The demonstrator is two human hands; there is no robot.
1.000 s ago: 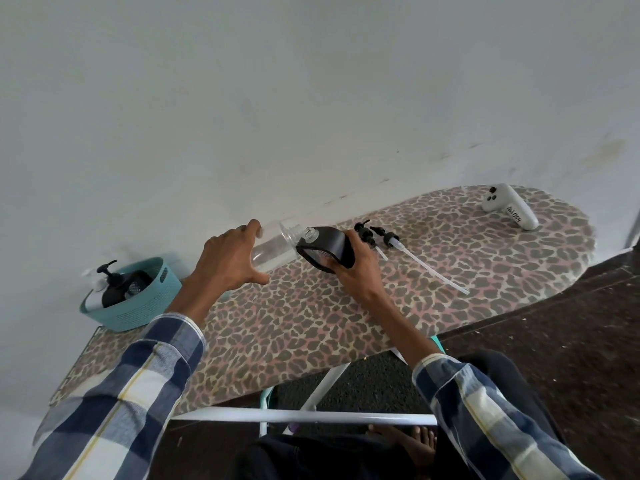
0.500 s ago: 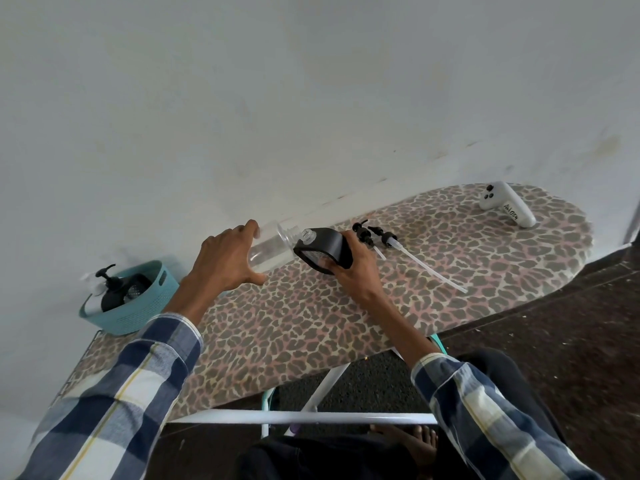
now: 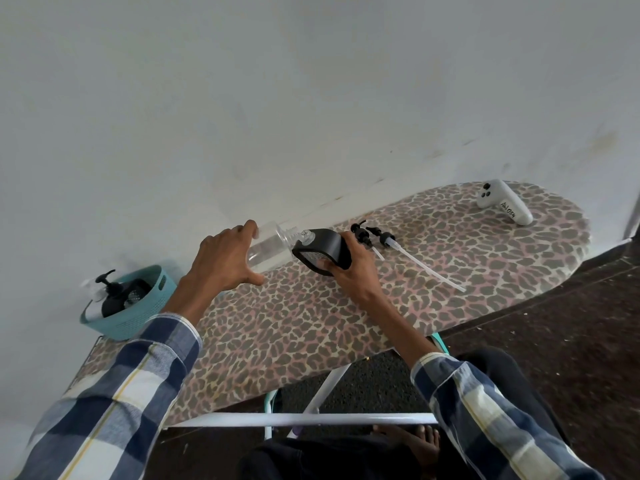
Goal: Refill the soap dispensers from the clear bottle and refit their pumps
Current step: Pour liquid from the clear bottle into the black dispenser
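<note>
My left hand grips a clear bottle, tipped on its side with its threaded neck pointing right. The neck meets the opening of a black soap dispenser, which my right hand holds tilted on the leopard-print ironing board. Clear liquid shows in the bottle's lower half. Two black pumps with long white tubes lie on the board just right of my right hand.
A teal basket at the board's left end holds a black pump dispenser and other bottles. A white controller lies at the far right end. A white wall runs right behind the board.
Both hands, the bottle and the dispenser hold almost the same pose; the view has only drifted slightly.
</note>
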